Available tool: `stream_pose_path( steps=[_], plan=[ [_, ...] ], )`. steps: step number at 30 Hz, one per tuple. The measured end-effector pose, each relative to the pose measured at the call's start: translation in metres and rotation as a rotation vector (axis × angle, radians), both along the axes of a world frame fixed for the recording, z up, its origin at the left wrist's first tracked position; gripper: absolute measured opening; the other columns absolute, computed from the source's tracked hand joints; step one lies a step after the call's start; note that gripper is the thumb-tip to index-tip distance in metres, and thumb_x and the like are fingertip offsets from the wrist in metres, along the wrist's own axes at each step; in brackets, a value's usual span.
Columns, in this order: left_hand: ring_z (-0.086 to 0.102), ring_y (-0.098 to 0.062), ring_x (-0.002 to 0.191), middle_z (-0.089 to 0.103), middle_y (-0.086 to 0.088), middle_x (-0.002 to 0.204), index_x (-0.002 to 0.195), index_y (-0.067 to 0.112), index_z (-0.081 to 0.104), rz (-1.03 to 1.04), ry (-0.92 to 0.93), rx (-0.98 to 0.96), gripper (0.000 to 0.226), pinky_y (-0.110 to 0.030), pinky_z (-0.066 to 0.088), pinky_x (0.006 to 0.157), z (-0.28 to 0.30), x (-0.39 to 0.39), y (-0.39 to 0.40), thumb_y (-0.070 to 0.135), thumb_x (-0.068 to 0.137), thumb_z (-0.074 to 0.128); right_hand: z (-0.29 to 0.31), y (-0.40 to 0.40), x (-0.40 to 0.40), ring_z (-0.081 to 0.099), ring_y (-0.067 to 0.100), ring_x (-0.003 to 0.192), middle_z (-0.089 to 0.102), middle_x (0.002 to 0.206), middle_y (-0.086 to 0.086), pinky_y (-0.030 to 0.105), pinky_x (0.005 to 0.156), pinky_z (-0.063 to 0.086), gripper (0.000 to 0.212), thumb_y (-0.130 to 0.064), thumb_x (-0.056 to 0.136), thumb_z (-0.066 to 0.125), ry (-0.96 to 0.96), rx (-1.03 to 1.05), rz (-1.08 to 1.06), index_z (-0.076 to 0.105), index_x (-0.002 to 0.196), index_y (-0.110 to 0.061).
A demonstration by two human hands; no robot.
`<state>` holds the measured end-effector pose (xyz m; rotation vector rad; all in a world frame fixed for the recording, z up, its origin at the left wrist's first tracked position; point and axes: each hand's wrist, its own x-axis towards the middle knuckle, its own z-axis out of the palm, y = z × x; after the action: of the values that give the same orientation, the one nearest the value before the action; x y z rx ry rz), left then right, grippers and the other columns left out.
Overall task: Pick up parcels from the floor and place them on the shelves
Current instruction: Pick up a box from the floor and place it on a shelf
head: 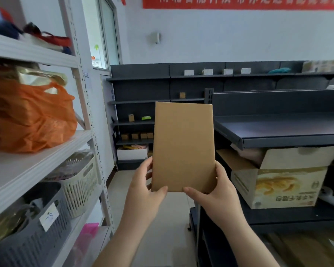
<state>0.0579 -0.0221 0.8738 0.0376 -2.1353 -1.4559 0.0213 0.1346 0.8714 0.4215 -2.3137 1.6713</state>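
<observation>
Parcel [183, 147] upright in mid-aisle — left hand [145, 191] and right hand [218, 191] pinch only its bottom corners. So low a grip could let it tip before reaching the dark shelf [278, 130].

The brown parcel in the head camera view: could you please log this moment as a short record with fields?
held item: flat brown cardboard parcel, upright, plain face toward the camera
left hand: grip on the parcel's lower left edge, thumb at the bottom corner
right hand: grip on the lower right edge
left side: white shelving with orange plastic bag and slotted baskets
right side: dark shelf, bare on top; printed carton beneath
task stage: parcel off the floor, not yet shelved
</observation>
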Motion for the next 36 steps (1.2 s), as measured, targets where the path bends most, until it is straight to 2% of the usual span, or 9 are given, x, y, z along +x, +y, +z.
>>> stream_pose_path(
  steps=[3,6,10,13,18,24,28,33,36],
  plan=[
    [0.049,0.000,0.108,0.050,0.020,0.114,0.123,0.038,0.040,-0.004,0.082,0.014,0.066,-0.006,0.043,0.074,0.007,0.003,-0.001,-0.002,0.078,0.064,0.005,-0.001,0.003,0.048,-0.010,0.096,0.049,0.102,-0.031,0.009,0.071,0.039,0.073,-0.024,0.062,0.082,0.063,-0.062,0.005,0.034,0.112,-0.045],
    [0.048,0.010,0.103,0.048,0.030,0.108,0.107,0.048,0.040,-0.014,0.148,0.062,0.064,-0.010,0.043,0.078,0.014,0.005,-0.003,-0.003,0.077,0.066,0.007,-0.003,0.004,0.053,0.004,0.105,0.056,0.112,-0.018,0.028,0.087,0.048,0.078,-0.026,0.060,0.083,0.109,-0.082,-0.008,0.039,0.123,-0.041],
    [0.055,-0.002,0.108,0.057,0.015,0.115,0.105,0.048,0.045,-0.031,0.212,0.152,0.063,-0.013,0.050,0.077,0.013,0.006,-0.008,-0.004,0.075,0.066,0.010,-0.005,0.009,0.049,0.002,0.115,0.051,0.125,-0.016,0.029,0.098,0.044,0.083,-0.032,0.061,0.081,0.172,-0.119,0.027,0.036,0.130,-0.042],
    [0.056,-0.014,0.114,0.060,0.004,0.121,0.111,0.042,0.049,-0.044,0.234,0.197,0.058,-0.022,0.048,0.086,0.011,0.008,-0.010,-0.001,0.076,0.067,0.014,-0.005,0.016,0.048,0.001,0.119,0.052,0.127,-0.018,0.032,0.101,0.043,0.072,-0.050,0.064,0.066,0.197,-0.213,0.093,0.040,0.130,-0.042],
    [0.058,-0.007,0.109,0.060,0.017,0.113,0.106,0.040,0.051,-0.081,0.259,0.330,0.055,-0.008,0.051,0.070,0.014,0.015,-0.008,-0.005,0.077,0.064,0.019,-0.003,0.021,0.052,0.004,0.121,0.060,0.126,-0.010,0.038,0.106,0.039,0.043,-0.046,0.086,0.037,0.188,-0.456,0.152,0.055,0.124,-0.033],
    [0.059,-0.004,0.109,0.063,0.018,0.112,0.110,0.039,0.052,-0.133,0.280,0.395,0.058,-0.008,0.050,0.070,0.016,0.022,-0.007,-0.007,0.077,0.063,0.022,0.001,0.022,0.060,0.014,0.111,0.066,0.116,-0.001,0.033,0.093,0.051,0.025,-0.035,0.085,0.056,0.170,-0.590,0.141,0.065,0.108,-0.033],
    [0.059,-0.012,0.112,0.063,0.016,0.113,0.115,0.034,0.052,-0.143,0.316,0.439,0.061,-0.011,0.052,0.070,0.019,0.024,-0.009,-0.012,0.076,0.061,0.023,0.007,0.020,0.045,-0.010,0.120,0.049,0.132,-0.017,0.009,0.079,0.046,0.057,-0.038,0.068,0.072,0.143,-0.608,0.157,0.050,0.121,-0.039],
    [0.060,-0.006,0.105,0.067,0.034,0.093,0.106,0.038,0.053,-0.148,0.310,0.449,0.060,-0.008,0.050,0.065,0.022,0.025,-0.008,-0.013,0.074,0.062,0.020,0.011,0.016,0.048,0.008,0.124,0.051,0.131,-0.015,0.033,0.097,0.044,0.086,-0.047,0.044,0.075,0.026,-0.664,0.233,0.044,0.124,-0.040],
    [0.061,-0.011,0.108,0.068,0.021,0.100,0.106,0.037,0.054,-0.123,0.322,0.430,0.059,-0.009,0.051,0.067,0.022,0.023,-0.008,-0.011,0.073,0.064,0.017,0.012,0.014,0.055,0.014,0.119,0.057,0.127,-0.009,0.040,0.098,0.045,0.109,-0.058,0.025,0.085,-0.017,-0.687,0.254,0.047,0.124,-0.034]
  ],
)
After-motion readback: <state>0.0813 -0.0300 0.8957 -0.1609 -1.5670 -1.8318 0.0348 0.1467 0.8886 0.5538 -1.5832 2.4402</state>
